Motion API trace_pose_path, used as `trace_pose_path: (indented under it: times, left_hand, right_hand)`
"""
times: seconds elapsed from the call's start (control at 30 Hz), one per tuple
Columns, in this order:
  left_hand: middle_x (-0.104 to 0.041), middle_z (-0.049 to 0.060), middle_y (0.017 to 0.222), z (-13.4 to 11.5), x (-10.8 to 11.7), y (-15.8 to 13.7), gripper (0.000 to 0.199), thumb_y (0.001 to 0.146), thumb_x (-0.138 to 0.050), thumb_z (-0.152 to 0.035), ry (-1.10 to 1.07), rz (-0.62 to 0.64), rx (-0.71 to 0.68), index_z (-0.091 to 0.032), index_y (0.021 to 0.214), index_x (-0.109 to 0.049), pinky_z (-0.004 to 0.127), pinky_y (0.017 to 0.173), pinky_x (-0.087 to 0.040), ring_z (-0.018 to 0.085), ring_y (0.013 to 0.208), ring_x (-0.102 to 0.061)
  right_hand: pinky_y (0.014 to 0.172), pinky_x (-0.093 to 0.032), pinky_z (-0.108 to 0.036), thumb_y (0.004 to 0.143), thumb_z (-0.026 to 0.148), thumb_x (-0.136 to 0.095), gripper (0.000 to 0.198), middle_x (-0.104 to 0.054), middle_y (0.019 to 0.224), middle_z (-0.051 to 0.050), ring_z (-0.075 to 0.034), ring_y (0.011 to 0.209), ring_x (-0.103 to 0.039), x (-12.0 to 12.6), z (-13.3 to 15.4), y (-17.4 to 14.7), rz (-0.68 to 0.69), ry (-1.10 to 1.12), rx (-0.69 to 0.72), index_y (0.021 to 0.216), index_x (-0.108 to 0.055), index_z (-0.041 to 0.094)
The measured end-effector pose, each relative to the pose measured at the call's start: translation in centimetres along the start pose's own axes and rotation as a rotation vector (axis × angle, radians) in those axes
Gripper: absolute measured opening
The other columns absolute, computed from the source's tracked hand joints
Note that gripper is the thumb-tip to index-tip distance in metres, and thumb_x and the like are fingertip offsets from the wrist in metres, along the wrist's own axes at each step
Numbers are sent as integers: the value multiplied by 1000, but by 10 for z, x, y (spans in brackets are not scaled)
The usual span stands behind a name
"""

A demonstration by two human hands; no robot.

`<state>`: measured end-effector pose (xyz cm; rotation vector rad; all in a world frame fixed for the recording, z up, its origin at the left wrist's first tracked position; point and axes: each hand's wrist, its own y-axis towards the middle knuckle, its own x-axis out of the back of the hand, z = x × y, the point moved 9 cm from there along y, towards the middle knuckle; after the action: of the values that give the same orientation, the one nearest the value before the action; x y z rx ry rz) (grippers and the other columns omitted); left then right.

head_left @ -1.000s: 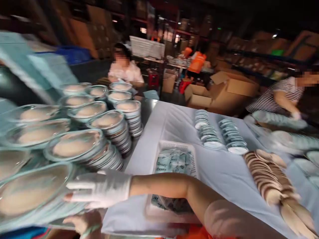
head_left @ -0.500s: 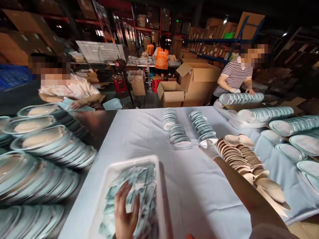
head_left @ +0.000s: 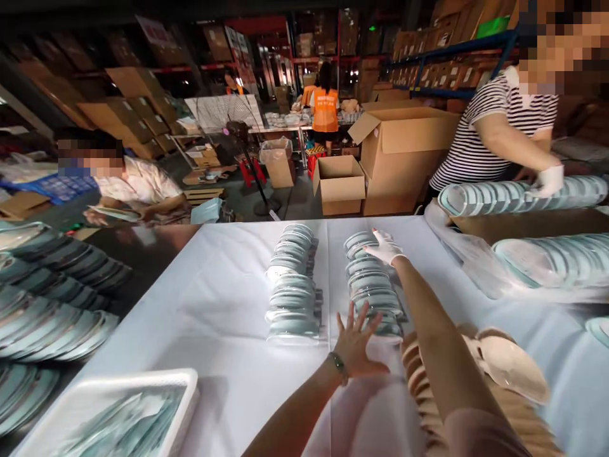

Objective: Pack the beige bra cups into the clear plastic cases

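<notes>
On the white-clothed table (head_left: 228, 304), gloved right hand (head_left: 386, 247) and bare left hand (head_left: 358, 339), fingers spread, bracket a leaning dish row (head_left: 373, 285); uneven pressure could topple it

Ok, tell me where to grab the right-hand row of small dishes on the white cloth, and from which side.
Grip the right-hand row of dishes at its two ends, pressing inward along its length. The dishes lie on edge, overlapping in a line running away from you. The gloved right hand reaches the far end, the bare left hand the near end.
</notes>
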<state>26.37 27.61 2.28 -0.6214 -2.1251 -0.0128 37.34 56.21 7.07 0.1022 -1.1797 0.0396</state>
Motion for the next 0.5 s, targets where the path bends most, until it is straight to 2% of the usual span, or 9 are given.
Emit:
trace_pose_path:
  times: [0.07,0.13,0.2,0.27,0.37,0.43,0.5]
  left_hand:
    - [8,11,176,-3,3,45,133,61,-80,-80,42,36,-29,-37,168,-13,94,105,2,59,154,15]
    - [7,8,177,-6,-1,73,131,62,-78,-81,58,57,-50,-40,167,-12,96,102,4,60,154,16]
    - [1,7,178,-8,-7,85,125,65,-78,-79,58,62,-39,-42,166,-16,96,102,0,60,154,15]
    - [-4,7,178,-8,-14,82,122,65,-80,-75,51,66,-12,-41,166,-21,94,106,-9,59,155,14]
    - [-9,7,178,-6,-26,49,119,64,-84,-69,43,61,1,-37,165,-29,87,113,-20,57,157,11]
    - [-13,8,177,-5,-40,5,116,64,-86,-67,42,69,3,-37,163,-33,85,114,-21,56,157,7]
    - [-16,9,176,-7,-60,-53,112,66,-84,-70,34,76,6,-37,162,-36,84,115,-20,56,158,4]
  right_hand:
    - [116,-41,-56,99,46,-65,52,-48,152,-13,-30,137,-49,-22,5,37,36,12,60,143,-57,18]
    - [116,-39,-54,99,46,-65,52,-46,153,-14,-29,137,-48,-43,8,60,73,27,105,141,-58,16]
    - [114,-39,-47,98,46,-64,53,-44,154,-16,-28,137,-45,-61,8,69,111,39,129,139,-59,13]
    - [110,-40,-40,96,47,-65,57,-41,155,-19,-27,136,-43,-74,9,63,143,48,131,140,-59,11]
    - [106,-41,-37,91,48,-70,66,-41,154,-19,-28,134,-41,-86,19,25,173,48,110,144,-56,13]
    - [103,-42,-37,89,50,-71,68,-41,153,-17,-29,134,-41,-89,33,-22,189,43,89,146,-55,17]
    - [101,-43,-38,88,52,-70,66,-43,151,-16,-30,133,-42,-87,48,-85,192,29,49,146,-56,23]
